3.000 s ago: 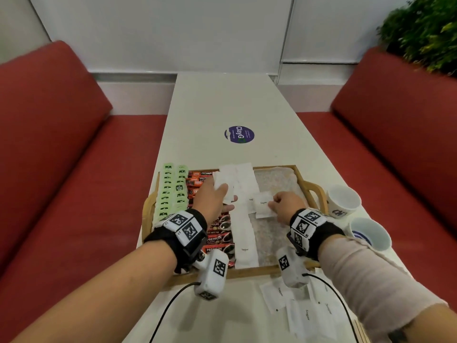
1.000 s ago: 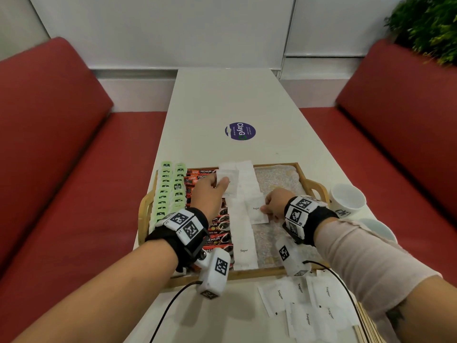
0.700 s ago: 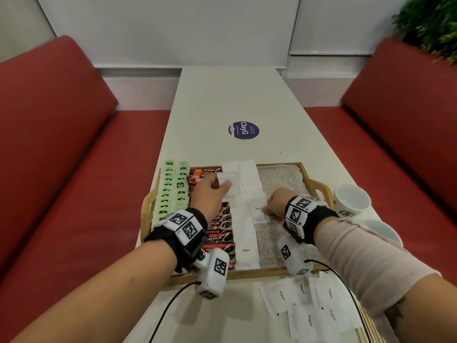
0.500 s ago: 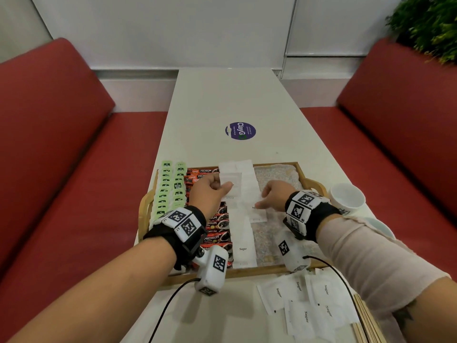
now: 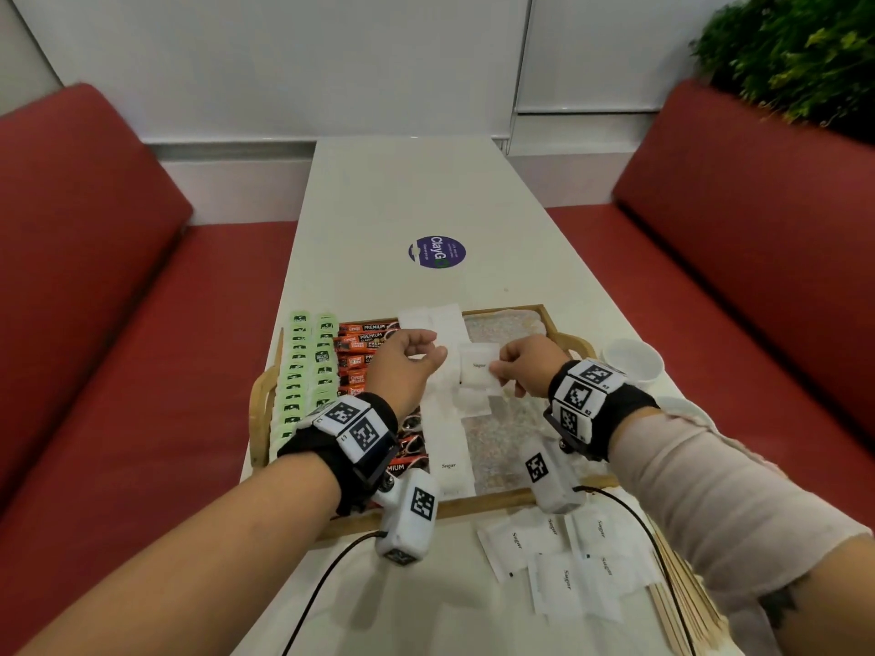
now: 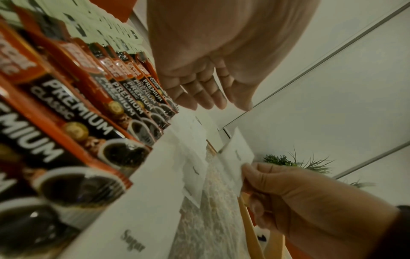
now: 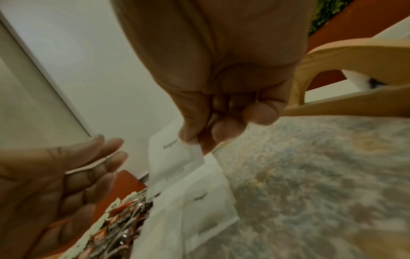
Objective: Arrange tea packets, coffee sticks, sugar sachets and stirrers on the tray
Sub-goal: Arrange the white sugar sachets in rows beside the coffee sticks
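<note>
One sugar sachet (image 5: 478, 367) pinched by right hand (image 5: 528, 366) at frame centre above tray (image 5: 473, 505); left hand (image 5: 402, 366) empty, fingers relaxed.

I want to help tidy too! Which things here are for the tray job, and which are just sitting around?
For the job: tray; green tea packets; coffee sticks; sugar sachet pinched by the right hand; loose sugar sachets; wooden stirrers; left hand.

Just sitting around: two white cups; purple sticker; plant; red sofas.
</note>
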A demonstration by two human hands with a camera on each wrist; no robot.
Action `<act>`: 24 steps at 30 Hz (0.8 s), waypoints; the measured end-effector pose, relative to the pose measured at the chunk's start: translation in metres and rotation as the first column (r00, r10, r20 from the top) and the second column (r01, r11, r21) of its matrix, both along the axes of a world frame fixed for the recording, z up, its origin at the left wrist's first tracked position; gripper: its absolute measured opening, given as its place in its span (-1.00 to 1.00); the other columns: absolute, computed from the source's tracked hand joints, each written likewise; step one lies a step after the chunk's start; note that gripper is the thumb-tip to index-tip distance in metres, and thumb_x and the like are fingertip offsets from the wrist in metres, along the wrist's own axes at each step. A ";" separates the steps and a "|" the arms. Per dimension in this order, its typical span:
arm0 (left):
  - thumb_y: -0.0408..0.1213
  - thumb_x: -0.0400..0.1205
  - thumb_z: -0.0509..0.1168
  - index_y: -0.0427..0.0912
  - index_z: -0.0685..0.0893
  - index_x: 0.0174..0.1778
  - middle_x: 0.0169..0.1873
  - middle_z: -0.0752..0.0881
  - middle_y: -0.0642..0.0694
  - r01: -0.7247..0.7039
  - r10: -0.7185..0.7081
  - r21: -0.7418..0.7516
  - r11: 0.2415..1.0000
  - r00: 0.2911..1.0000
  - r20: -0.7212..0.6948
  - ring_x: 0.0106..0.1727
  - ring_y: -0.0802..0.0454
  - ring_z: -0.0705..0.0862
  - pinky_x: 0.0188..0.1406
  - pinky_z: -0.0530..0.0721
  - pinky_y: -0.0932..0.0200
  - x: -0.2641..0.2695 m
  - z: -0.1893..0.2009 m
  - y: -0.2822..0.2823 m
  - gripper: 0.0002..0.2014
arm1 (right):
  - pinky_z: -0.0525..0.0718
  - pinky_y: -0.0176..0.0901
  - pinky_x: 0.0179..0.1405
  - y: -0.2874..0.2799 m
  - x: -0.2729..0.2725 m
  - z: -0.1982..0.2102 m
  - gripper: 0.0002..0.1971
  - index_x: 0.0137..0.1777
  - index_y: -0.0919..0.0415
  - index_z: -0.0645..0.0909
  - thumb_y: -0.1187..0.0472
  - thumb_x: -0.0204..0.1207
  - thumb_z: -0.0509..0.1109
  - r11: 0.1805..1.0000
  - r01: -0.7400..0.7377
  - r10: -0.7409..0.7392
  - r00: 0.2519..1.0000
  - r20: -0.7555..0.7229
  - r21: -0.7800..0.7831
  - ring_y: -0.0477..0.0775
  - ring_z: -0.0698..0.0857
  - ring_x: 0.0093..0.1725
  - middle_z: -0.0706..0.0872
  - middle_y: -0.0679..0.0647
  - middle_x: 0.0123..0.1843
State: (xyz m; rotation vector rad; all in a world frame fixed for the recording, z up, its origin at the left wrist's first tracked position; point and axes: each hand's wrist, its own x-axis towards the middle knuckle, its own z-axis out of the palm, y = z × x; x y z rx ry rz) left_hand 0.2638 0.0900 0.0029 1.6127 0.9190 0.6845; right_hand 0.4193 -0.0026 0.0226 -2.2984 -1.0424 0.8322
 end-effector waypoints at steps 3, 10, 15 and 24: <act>-0.33 0.63 0.33 -0.11 0.62 0.07 -0.08 0.64 0.01 -0.008 0.008 0.004 1.000 1.000 -0.010 -0.02 0.10 0.60 0.10 0.58 0.20 -0.002 -0.002 -0.001 -0.87 | 0.47 -0.29 -0.52 -0.002 0.000 -0.006 -0.63 -0.45 0.17 0.44 0.20 0.61 0.34 0.988 -0.026 0.027 1.000 0.007 -0.151 -0.05 0.56 -0.47 0.65 0.02 -0.35; -0.36 0.65 0.28 -0.10 0.60 0.07 -0.12 0.60 0.05 -0.025 0.025 -0.026 0.999 1.000 0.005 -0.05 0.12 0.57 0.09 0.57 0.15 -0.004 -0.005 0.001 -0.88 | 0.67 -0.04 0.00 0.008 -0.006 -0.022 -0.64 -0.42 0.18 0.47 0.14 0.62 0.34 0.933 -0.067 0.096 0.993 0.067 -0.352 0.13 0.63 -0.20 0.66 0.15 -0.20; -0.35 0.66 0.28 -0.13 0.60 0.11 -0.16 0.58 0.07 -0.049 0.049 -0.041 0.998 0.999 0.013 -0.13 0.14 0.55 -0.14 0.55 0.27 -0.007 -0.008 0.005 -0.86 | 0.68 -0.06 0.02 0.016 -0.007 -0.027 -0.68 -0.38 0.22 0.53 0.14 0.61 0.36 0.927 -0.054 0.068 0.997 0.026 -0.370 0.01 0.59 -0.40 0.66 0.09 -0.32; -0.35 0.65 0.28 -0.10 0.61 0.10 -0.10 0.60 0.04 -0.058 0.057 -0.054 0.997 0.998 -0.016 -0.09 0.13 0.58 -0.11 0.56 0.25 -0.007 -0.012 0.010 -0.86 | 0.67 -0.09 0.02 0.025 -0.008 -0.027 -0.72 -0.31 0.24 0.57 0.10 0.58 0.38 0.901 -0.046 0.084 0.994 0.070 -0.431 0.10 0.63 -0.21 0.70 0.14 -0.17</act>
